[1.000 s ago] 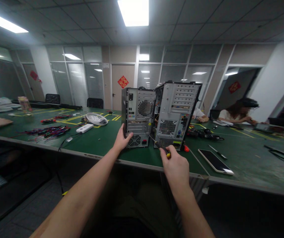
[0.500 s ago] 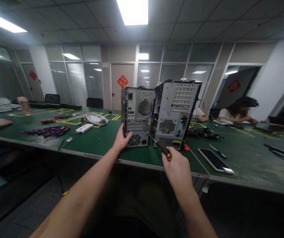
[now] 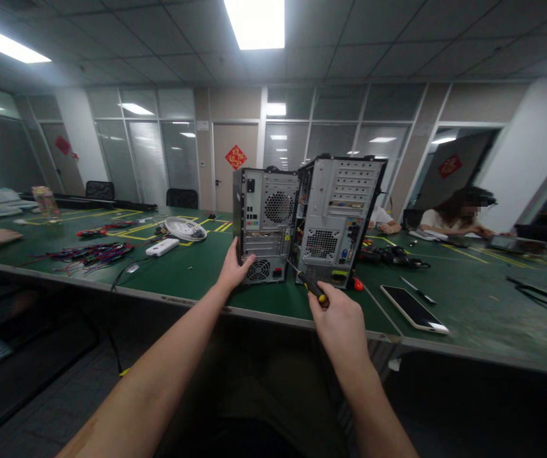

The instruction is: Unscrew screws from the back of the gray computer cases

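Two computer cases stand upright side by side on the green table [image 3: 207, 294], their backs facing me. My left hand [image 3: 233, 267] grips the lower left edge of the smaller case [image 3: 267, 216], with the thumb across its rear near the fan grille. In my right hand [image 3: 338, 312] is a black and yellow screwdriver [image 3: 310, 286]. Its thin shaft points up and left at the smaller case's lower right edge; whether the tip touches is too small to tell. The larger case [image 3: 321, 210] stands just to the right, angled, close behind the screwdriver.
A phone [image 3: 411, 308], a slim metal tool [image 3: 418, 290] and black cables [image 3: 397, 256] lie to the right. Leftward are a white power strip [image 3: 163, 247], coloured wires [image 3: 90, 254] and a white round grille [image 3: 185, 228]. Another person's hand [image 3: 1, 236] rests far left; people sit at right.
The screwdriver handle and my right hand have shifted slightly left. My left hand keeps its hold on the smaller case.
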`<state>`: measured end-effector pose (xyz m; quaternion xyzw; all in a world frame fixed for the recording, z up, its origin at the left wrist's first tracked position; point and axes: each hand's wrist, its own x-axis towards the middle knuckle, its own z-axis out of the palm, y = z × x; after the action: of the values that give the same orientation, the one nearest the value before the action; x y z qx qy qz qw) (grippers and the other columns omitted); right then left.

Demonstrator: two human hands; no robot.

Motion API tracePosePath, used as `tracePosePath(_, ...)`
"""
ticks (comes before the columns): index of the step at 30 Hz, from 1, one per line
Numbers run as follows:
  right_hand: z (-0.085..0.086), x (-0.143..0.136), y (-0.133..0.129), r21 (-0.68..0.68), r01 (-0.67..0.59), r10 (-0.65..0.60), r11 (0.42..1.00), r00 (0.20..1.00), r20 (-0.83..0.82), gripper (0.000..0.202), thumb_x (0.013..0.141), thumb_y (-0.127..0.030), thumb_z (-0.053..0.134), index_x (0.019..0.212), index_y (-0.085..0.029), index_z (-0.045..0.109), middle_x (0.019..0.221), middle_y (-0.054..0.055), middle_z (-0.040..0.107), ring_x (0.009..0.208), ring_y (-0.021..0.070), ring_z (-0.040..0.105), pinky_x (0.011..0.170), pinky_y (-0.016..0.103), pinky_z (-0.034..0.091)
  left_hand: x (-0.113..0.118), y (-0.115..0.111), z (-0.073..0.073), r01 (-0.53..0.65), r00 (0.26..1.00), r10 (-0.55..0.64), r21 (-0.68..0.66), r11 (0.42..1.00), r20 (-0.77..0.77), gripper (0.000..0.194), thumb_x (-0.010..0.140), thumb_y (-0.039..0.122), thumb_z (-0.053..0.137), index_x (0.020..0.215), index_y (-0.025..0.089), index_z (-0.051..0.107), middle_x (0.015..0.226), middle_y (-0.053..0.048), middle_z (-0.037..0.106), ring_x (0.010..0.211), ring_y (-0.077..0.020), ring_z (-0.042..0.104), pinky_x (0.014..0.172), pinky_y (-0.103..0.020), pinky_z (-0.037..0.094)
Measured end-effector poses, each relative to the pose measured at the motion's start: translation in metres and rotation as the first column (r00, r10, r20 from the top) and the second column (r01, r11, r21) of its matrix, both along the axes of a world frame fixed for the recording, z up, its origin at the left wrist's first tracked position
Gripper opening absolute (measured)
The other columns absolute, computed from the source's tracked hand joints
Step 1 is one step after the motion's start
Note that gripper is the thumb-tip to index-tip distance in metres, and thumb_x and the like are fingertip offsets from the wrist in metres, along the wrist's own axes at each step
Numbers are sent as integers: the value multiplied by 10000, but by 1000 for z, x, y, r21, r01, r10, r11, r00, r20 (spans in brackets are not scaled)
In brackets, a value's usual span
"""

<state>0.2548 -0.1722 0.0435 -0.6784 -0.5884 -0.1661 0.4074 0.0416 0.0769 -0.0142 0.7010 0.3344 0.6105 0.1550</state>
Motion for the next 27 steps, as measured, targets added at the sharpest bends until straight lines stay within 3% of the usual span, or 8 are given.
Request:
tracePosePath(6, 5, -2, -5, -101, 30, -31, 994, 999, -8, 212, 938, -319, 643, 1030, -177, 769, 834, 86, 792, 754, 252, 741, 708, 319, 479, -1, -2, 2, 0, 1000, -1, -1, 1000, -9, 893, 893, 589, 685, 1616, 201, 333, 1625, -170, 447, 1539, -350, 389, 1291, -556, 281)
tracePosePath(13, 7, -5, -5, -151, 76, -77, 986, 997, -1, 228, 979, -373, 636, 940, -186, 762, 795, 92, 786, 732, 265, 738, 666, 322, 430, 0, -3, 2, 4, 1000, -4, -1, 1000, -4, 896, 890, 606, 686, 1615, 215, 337, 1619, -167, 456, 1538, -352, 392, 1292, -556, 279)
tracePosePath(18, 9, -6, -6, -168, 62, -66, 984, 998, -22, 236, 987, -381, 618, 970, -185, 747, 763, 81, 773, 721, 255, 733, 665, 315, 429, 0, -3, 3, -10, 1000, 10, -2, 1000, -14, 901, 893, 609, 680, 1615, 193, 337, 1625, -180, 447, 1540, -356, 387, 1289, -551, 284)
tracePosePath(23, 8, -3, -5, -124, 35, -45, 992, 996, -78, 293, 961, -359, 622, 1183, -177, 682, 750, 50, 760, 696, 242, 724, 679, 309, 444, -1, -4, 3, -17, 999, 17, 0, 1000, -32, 894, 903, 596, 671, 1617, 181, 329, 1625, -185, 450, 1544, -346, 387, 1288, -545, 285)
tracePosePath(27, 7, -2, -3, -133, 43, -58, 990, 992, -110, 253, 986, -405, 584, 1094, -194, 672, 715, 54, 744, 688, 248, 727, 651, 303, 431, -1, -4, 3, -21, 999, 21, -11, 1000, -25, 902, 899, 603, 674, 1620, 189, 326, 1632, -181, 443, 1547, -344, 384, 1289, -538, 289)
